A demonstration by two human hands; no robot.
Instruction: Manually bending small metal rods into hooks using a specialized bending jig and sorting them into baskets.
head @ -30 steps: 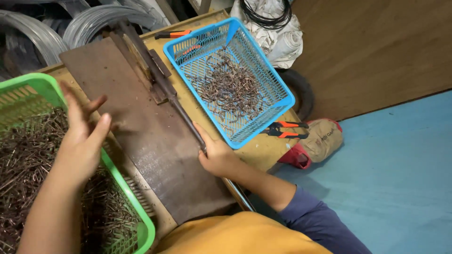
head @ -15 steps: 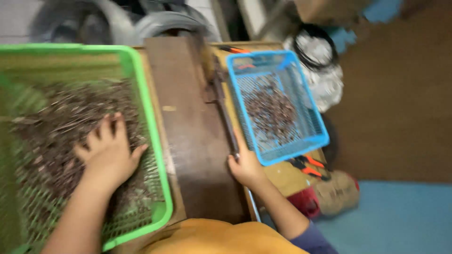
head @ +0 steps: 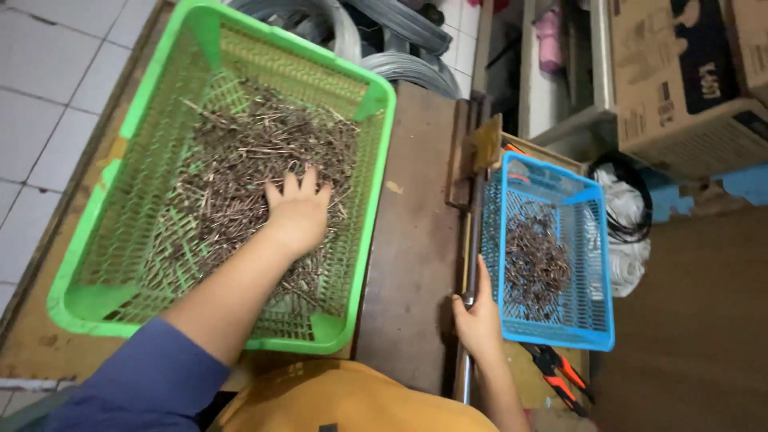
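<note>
Our left fingers [head: 286, 186] lie spread and pressed down into the heap of thin metal wire pieces [head: 240, 172] that fills the green basket [head: 364, 188]; the left hand [head: 298, 214] rests flat on the pile, palm down, and we cannot tell whether any pieces are caught beneath it. The sleeve on that arm is blue. The green basket sits on the wooden surface [head: 412, 264], at its left side, with white floor tiles beyond its outer edge. Our right hand [head: 478, 318] is curled around the long metal lever handle [head: 472, 248] that runs along the right edge of the dark board, the fingers wrapped closed on the bar near its lower end. Just beside that hand, to the right, stands the blue basket [head: 598, 264], holding a smaller, darker mound of short wire pieces [head: 534, 260]. Below the blue basket, orange-handled pliers [head: 560, 376] lie on the surface. Coils of grey wire [head: 416, 68] sit beyond the green basket's far end, and cardboard boxes [head: 688, 80] stand at the upper right.
</note>
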